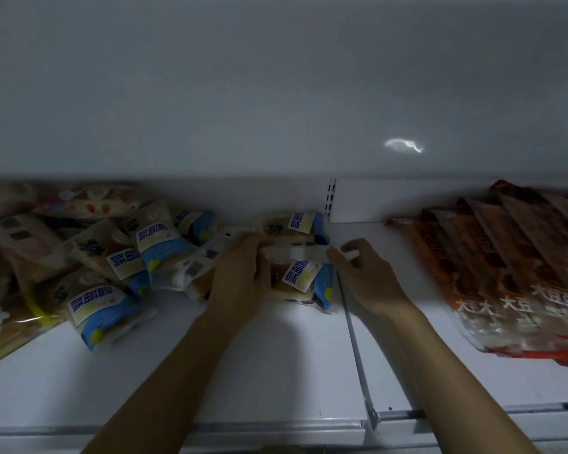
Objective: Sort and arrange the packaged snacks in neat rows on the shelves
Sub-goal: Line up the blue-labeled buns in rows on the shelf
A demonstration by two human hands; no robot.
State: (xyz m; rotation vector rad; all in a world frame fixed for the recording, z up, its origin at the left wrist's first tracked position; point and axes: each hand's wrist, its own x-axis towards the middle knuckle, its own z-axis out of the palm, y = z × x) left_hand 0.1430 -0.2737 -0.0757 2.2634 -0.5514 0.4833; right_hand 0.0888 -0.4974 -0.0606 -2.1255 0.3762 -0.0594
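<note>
On the white shelf [276,362], a loose heap of blue-labelled snack packs [125,257] is seen left of the metal divider [354,339], some overlapping and tilted. Nearer the divider, the left hand [240,273] is curled over the left end of a blue-labelled pack [300,280], which lies just beside the divider with another pack [292,227] behind it. The pack's sealed top edge is pinched by the right hand [364,273] above the divider. Right of the divider, orange packets [512,276] are lined up, overlapping.
</note>
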